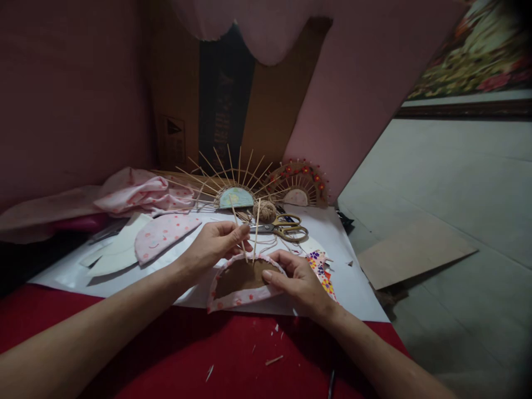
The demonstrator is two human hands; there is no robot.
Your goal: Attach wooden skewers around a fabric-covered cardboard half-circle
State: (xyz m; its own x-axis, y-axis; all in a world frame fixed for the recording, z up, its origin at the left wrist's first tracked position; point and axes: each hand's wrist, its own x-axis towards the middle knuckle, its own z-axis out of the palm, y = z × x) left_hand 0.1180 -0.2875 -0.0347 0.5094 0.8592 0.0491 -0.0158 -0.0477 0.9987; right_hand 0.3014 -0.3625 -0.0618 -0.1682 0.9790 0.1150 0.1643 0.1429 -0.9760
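A half-round piece of brown cardboard edged with pink dotted cloth (pixel 239 300) is gripped at its right side by my right hand (pixel 293 274), thumb on the cardboard face. Two thin wooden sticks rise from its curved edge. My left hand (pixel 226 238) pinches the left wooden stick (pixel 243 244) between thumb and fingers. The right wooden stick (pixel 256 230) stands almost upright between my hands. Just behind them lie scissors (pixel 286 227) with brass-coloured handles and a ball of twine (pixel 264 211).
A half-round fan of sticks with a pale blue centre (pixel 236 198) leans at the back. Beside it stands a brown fan with red flowers (pixel 318 183). A pink dotted half-round (pixel 164 238) and crumpled pink cloth (pixel 145 191) lie left. Cardboard (pixel 415 252) rests on the floor.
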